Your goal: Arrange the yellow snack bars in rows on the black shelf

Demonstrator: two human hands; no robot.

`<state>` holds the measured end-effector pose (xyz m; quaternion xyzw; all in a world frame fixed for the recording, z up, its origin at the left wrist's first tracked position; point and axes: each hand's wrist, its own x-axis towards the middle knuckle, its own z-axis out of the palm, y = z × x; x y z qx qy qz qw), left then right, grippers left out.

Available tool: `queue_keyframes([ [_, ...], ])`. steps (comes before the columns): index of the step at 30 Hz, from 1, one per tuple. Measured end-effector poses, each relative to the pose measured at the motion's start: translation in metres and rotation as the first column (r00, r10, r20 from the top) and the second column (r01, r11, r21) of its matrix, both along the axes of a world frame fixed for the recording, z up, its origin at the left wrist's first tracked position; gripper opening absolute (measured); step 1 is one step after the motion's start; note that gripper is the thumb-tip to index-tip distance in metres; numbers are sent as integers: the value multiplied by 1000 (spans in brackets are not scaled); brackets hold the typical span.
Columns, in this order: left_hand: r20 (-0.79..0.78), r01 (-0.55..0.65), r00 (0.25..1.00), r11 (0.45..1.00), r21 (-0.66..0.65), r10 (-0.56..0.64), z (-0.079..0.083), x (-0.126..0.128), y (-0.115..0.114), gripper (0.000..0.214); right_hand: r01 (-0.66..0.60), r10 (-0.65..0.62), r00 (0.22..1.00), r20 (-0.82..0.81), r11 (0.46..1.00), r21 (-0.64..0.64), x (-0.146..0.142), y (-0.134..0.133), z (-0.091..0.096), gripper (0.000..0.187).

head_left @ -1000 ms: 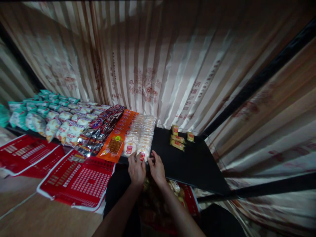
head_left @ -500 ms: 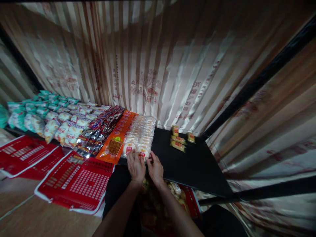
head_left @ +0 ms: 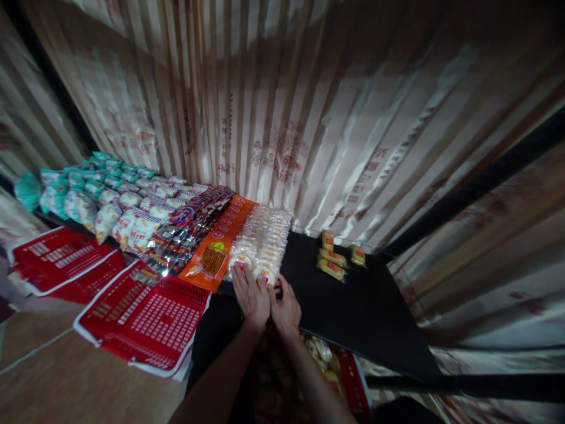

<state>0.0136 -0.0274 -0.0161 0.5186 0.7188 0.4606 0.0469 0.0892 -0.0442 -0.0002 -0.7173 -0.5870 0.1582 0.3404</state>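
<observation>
Two rows of clear-wrapped round white rice crackers stand packed together on a black shelf. My left hand lies with outstretched fingers against the front packs of the left row. At the front of the right row, my right hand touches the nearest pack's edge, thumb and fingers apart and slightly bent. Both palms face down, and the fingers cover part of the front packs. Immediately left of the crackers lies an orange snack bag with brown sticks pictured on it.
Further left are dark shiny packets, white snack bags and teal bags. Several yellow-wrapped snacks sit on the shelf's right side. Red baskets stand below, one holding snacks under my arms. Behind hangs a pleated curtain.
The view has shifted, so the shelf appears further right. My left hand's fingers have flattened against the cracker fronts; my right hand stays at the right row's front edge.
</observation>
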Motion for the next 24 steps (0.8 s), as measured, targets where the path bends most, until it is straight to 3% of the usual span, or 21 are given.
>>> queue_keyframes([
  [11,-39,-11,999,1000,-27,10,11,-12,3,38,39,-40,999,-34,998,-43,-5,1,4,53],
  [16,-3,-54,999,998,-23,53,21,-18,14,44,50,-51,998,-22,999,-19,-8,2,4,56],
  [24,-22,-25,1000,974,-223,21,16,-31,49,58,78,-80,996,-30,995,-65,-10,3,5,57],
])
